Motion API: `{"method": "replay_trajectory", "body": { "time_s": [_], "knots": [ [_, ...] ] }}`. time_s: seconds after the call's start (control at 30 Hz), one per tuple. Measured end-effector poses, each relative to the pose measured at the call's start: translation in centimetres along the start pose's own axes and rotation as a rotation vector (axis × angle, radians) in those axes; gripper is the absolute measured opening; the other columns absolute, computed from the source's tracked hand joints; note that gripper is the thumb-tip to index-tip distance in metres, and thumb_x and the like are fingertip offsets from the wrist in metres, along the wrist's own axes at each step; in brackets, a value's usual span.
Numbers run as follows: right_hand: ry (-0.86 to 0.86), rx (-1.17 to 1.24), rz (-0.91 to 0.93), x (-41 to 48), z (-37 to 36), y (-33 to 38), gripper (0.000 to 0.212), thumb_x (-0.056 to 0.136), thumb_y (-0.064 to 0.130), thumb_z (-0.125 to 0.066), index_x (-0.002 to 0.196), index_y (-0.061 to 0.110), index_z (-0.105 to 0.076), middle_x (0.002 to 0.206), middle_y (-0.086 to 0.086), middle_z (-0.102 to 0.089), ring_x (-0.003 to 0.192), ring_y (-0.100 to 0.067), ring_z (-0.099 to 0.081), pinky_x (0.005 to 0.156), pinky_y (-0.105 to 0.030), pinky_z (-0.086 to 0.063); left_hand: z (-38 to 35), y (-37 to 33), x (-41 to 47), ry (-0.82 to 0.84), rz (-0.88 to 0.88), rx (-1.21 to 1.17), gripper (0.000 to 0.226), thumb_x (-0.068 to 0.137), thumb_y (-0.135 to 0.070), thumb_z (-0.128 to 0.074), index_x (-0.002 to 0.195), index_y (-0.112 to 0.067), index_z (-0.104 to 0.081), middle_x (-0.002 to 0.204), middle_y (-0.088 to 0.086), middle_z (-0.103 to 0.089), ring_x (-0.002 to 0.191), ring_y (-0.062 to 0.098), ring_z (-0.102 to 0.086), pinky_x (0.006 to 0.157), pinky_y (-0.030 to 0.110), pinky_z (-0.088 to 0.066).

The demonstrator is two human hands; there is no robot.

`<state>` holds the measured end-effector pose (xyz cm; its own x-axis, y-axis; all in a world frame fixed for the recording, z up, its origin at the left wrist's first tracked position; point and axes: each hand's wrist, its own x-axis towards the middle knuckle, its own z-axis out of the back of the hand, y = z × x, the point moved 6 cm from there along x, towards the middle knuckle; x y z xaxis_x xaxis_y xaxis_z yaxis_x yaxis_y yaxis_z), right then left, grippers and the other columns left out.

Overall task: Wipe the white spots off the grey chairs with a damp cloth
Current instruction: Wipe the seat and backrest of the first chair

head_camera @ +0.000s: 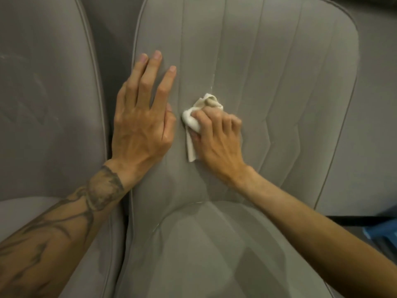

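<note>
Right hand (217,134) grips cloth (196,119), frame centre, on chair (279,82) back. Left hand (142,117) flat, bracing. White streak (213,82) above cloth remains; wiping judged midway.

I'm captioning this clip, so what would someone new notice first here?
First, the white cloth bunched in the right hand, pressed against the backrest of the grey chair, just below a faint white streak along a seam. Beside it, the left hand lies flat on the backrest, fingers spread, above a tattooed forearm.
</note>
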<state>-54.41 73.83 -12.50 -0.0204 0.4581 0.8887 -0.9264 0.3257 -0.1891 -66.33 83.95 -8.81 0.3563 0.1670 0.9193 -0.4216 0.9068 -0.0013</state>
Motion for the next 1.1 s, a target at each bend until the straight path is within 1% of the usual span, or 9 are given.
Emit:
{"method": "replay_trajectory", "body": {
  "time_s": [0.07,0.23,0.37,0.47,0.67,0.73,0.9,0.97,1.1],
  "knots": [
    [-0.031,-0.03,0.05,2.5,0.3,-2.1,0.034,0.098,0.024,-0.067,0.13,0.018,-0.058,0.123,-0.01,-0.064,0.11,-0.025,-0.045,0.093,-0.04,-0.033,0.1,-0.1,0.0,0.004,0.008,0.0,0.068,0.095,-0.012,-0.049,0.161,-0.015,-0.036,0.171,0.013,-0.028,0.16,0.031,-0.021,0.128,0.042,-0.025],
    [-0.293,-0.007,-0.222,7.4,0.3,-3.2,0.03,0.105,0.034,-0.047,0.132,0.023,-0.046,0.129,0.001,-0.046,0.114,-0.023,-0.046,0.093,-0.034,-0.029,0.0,-0.1,0.0,-0.001,0.002,0.002,0.069,0.093,-0.011,-0.049,0.161,-0.014,-0.037,0.17,0.014,-0.028,0.16,0.032,-0.022,0.128,0.042,-0.026],
    [0.008,0.069,-0.059,-2.9,-1.6,1.3,0.043,0.097,0.028,-0.065,0.135,0.015,-0.047,0.131,-0.006,-0.043,0.113,-0.027,-0.045,0.094,-0.041,-0.034,0.0,0.1,0.0,-0.006,-0.004,0.005,0.07,0.092,-0.01,-0.048,0.161,-0.014,-0.036,0.171,0.014,-0.028,0.16,0.032,-0.021,0.128,0.041,-0.024],
    [0.077,0.004,0.1,-4.1,-1.1,0.3,0.051,0.091,0.024,-0.074,0.133,0.018,-0.046,0.13,-0.003,-0.042,0.115,-0.024,-0.046,0.096,-0.041,-0.032,-0.1,-0.1,-0.1,-0.006,-0.002,0.012,0.07,0.093,-0.01,-0.049,0.161,-0.015,-0.036,0.171,0.014,-0.028,0.16,0.032,-0.021,0.129,0.044,-0.025],
    [-0.448,-0.193,-0.356,12.4,3.5,-9.2,0.028,0.099,0.031,-0.056,0.117,0.012,-0.066,0.109,-0.011,-0.067,0.101,-0.02,-0.043,0.08,-0.036,-0.03,0.1,0.0,0.1,-0.012,0.033,0.061,0.07,0.094,-0.016,-0.053,0.162,-0.017,-0.036,0.17,0.013,-0.029,0.16,0.032,-0.023,0.13,0.057,-0.017],
    [-0.501,-0.168,-0.452,13.7,3.6,-7.9,0.033,0.099,0.034,-0.053,0.113,0.009,-0.07,0.111,-0.01,-0.068,0.104,-0.022,-0.048,0.081,-0.039,-0.036,0.3,0.1,0.0,-0.028,0.059,0.048,0.069,0.095,-0.016,-0.053,0.162,-0.016,-0.036,0.17,0.012,-0.03,0.16,0.031,-0.023,0.13,0.055,-0.016],
    [-0.04,0.07,0.001,4.2,0.8,0.8,0.035,0.099,0.025,-0.062,0.132,0.014,-0.06,0.127,-0.013,-0.065,0.117,-0.026,-0.046,0.094,-0.043,-0.038,0.5,0.3,0.0,-0.019,0.094,-0.03,0.067,0.096,-0.014,-0.051,0.162,-0.013,-0.035,0.17,0.014,-0.029,0.16,0.03,-0.022,0.13,0.053,-0.018],
    [-0.058,0.041,0.044,5.8,1.0,-1.5,0.033,0.101,0.026,-0.061,0.133,0.018,-0.058,0.127,-0.011,-0.065,0.115,-0.024,-0.044,0.095,-0.042,-0.034,0.5,0.2,0.0,-0.011,0.094,-0.041,0.067,0.096,-0.014,-0.05,0.162,-0.012,-0.035,0.17,0.014,-0.029,0.16,0.031,-0.022,0.13,0.053,-0.019],
    [-0.316,-0.057,-0.185,11.3,1.6,-4.8,0.028,0.104,0.035,-0.05,0.13,0.025,-0.05,0.124,-0.005,-0.061,0.113,-0.021,-0.045,0.091,-0.035,-0.03,0.4,0.3,0.0,-0.026,0.088,-0.032,0.067,0.096,-0.014,-0.05,0.161,-0.012,-0.036,0.17,0.014,-0.03,0.159,0.031,-0.023,0.13,0.053,-0.02]
  ]
}}
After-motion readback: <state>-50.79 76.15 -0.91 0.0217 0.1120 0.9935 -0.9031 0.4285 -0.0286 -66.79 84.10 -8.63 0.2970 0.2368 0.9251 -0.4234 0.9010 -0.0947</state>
